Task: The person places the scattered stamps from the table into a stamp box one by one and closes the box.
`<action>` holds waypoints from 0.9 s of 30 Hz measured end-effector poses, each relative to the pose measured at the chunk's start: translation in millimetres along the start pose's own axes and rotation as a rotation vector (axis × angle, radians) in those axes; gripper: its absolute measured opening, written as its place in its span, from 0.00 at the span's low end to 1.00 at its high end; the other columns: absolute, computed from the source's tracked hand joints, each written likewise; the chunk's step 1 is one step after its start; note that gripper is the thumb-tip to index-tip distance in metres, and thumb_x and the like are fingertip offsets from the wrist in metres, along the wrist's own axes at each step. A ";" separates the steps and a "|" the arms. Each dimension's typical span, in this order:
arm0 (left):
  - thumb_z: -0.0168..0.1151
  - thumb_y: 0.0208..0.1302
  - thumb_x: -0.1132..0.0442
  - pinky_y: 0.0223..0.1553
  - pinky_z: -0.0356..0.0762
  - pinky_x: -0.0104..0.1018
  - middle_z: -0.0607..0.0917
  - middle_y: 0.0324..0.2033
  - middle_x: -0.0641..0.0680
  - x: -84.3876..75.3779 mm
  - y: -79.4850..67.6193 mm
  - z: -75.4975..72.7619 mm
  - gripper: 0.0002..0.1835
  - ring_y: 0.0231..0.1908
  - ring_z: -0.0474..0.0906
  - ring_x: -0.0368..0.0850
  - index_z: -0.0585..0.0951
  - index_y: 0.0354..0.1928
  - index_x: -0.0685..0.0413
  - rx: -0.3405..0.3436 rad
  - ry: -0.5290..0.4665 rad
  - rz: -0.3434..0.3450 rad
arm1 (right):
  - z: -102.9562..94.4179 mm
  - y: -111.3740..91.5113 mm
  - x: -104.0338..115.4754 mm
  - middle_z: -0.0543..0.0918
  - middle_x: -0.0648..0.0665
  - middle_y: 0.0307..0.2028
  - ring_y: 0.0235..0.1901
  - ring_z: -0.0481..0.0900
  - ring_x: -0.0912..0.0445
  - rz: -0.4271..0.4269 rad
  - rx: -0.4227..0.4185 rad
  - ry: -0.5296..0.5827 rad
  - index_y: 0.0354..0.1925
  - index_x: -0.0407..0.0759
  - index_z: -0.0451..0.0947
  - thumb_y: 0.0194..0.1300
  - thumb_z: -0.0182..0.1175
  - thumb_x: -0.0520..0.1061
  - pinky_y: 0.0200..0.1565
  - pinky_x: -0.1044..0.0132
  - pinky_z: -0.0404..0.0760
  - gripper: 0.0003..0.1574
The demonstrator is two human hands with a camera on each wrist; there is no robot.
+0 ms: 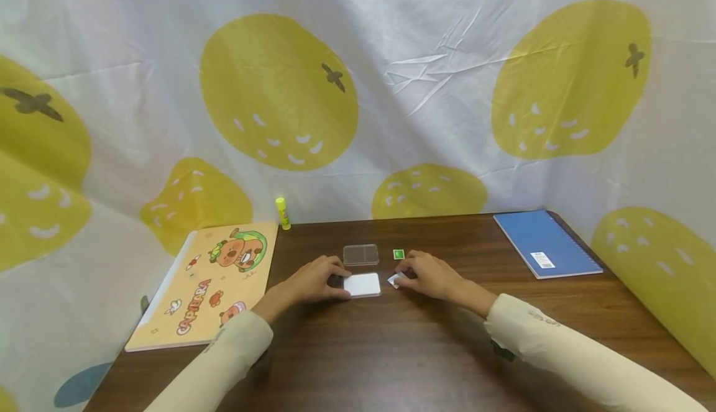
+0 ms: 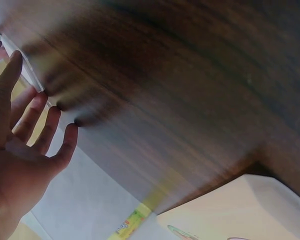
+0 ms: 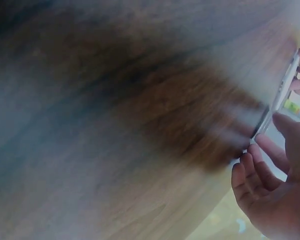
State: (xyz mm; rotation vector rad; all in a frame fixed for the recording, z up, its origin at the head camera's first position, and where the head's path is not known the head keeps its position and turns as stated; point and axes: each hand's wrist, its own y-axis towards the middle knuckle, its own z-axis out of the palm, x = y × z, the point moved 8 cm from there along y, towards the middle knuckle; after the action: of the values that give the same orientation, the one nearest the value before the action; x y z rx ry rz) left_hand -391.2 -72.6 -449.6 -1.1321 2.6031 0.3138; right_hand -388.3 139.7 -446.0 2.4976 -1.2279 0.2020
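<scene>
My left hand [image 1: 316,280] holds a flat white rectangular block or box [image 1: 362,284] by its left end, thumb at the near corner and fingers at the far one. In the left wrist view its edge [image 2: 27,67] shows between thumb and fingers. To the right, my right hand [image 1: 431,275] pinches a small pale card-like piece [image 1: 394,279] between thumb and fingertips; its print is too small to read. Just beyond the white block lies a clear plastic lid or case [image 1: 360,254]. A small green square with a pale border [image 1: 398,254] lies beyond the pinched piece.
A Capybara drawing pad [image 1: 224,288] lies on the left of the brown wooden table [image 1: 358,356]. A yellow glue stick [image 1: 283,214] stands at the back edge. On the right is a blue spiral notebook [image 1: 542,241]. A fruit-patterned curtain [image 1: 391,101] hangs behind.
</scene>
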 end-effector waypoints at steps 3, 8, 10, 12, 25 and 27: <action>0.76 0.62 0.48 0.59 0.76 0.52 0.84 0.54 0.54 -0.2 -0.6 -0.1 0.27 0.55 0.78 0.54 0.87 0.58 0.56 0.001 0.001 0.000 | 0.6 0.4 -2.3 0.82 0.50 0.38 0.32 0.74 0.61 0.030 0.016 0.003 0.44 0.45 0.89 0.63 0.74 0.56 0.34 0.65 0.78 0.18; 0.76 0.62 0.48 0.59 0.76 0.51 0.84 0.54 0.54 1.1 -0.4 0.4 0.27 0.56 0.78 0.53 0.87 0.58 0.56 0.004 0.004 -0.009 | -1.3 -0.2 -1.5 0.83 0.48 0.38 0.33 0.76 0.60 0.054 0.023 0.021 0.42 0.45 0.89 0.61 0.76 0.57 0.36 0.63 0.79 0.19; 0.76 0.62 0.48 0.59 0.76 0.51 0.83 0.54 0.54 2.0 0.0 1.1 0.27 0.56 0.77 0.53 0.87 0.58 0.55 0.005 0.002 -0.015 | -2.8 -0.3 -0.6 0.83 0.48 0.37 0.33 0.76 0.59 0.058 0.018 0.031 0.40 0.44 0.89 0.60 0.77 0.56 0.36 0.63 0.79 0.18; 0.76 0.62 0.47 0.59 0.76 0.50 0.84 0.54 0.54 2.5 0.7 1.7 0.27 0.55 0.77 0.53 0.87 0.58 0.55 0.004 0.004 -0.013 | -4.0 0.1 0.9 0.83 0.47 0.36 0.32 0.76 0.59 0.054 0.012 0.042 0.38 0.44 0.89 0.59 0.77 0.54 0.35 0.63 0.79 0.17; 0.77 0.61 0.48 0.59 0.77 0.49 0.85 0.51 0.55 1.6 3.1 0.9 0.26 0.53 0.79 0.52 0.88 0.56 0.56 0.003 0.004 0.020 | -4.2 2.7 3.1 0.85 0.48 0.33 0.32 0.79 0.57 0.033 0.016 0.073 0.37 0.42 0.88 0.59 0.78 0.48 0.35 0.65 0.79 0.12; 0.77 0.61 0.49 0.59 0.77 0.49 0.85 0.51 0.55 1.2 3.5 0.3 0.26 0.53 0.79 0.52 0.88 0.56 0.57 0.001 0.003 0.022 | -3.7 3.1 2.9 0.85 0.48 0.33 0.32 0.80 0.57 0.040 0.020 0.086 0.36 0.42 0.88 0.59 0.78 0.47 0.35 0.66 0.80 0.11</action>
State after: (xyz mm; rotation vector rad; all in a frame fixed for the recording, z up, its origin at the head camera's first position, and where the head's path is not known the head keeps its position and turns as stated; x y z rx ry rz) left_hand -394.4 -70.9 -450.0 -1.1045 2.6200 0.3154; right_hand -388.9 137.1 -441.0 2.4547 -1.2476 0.3301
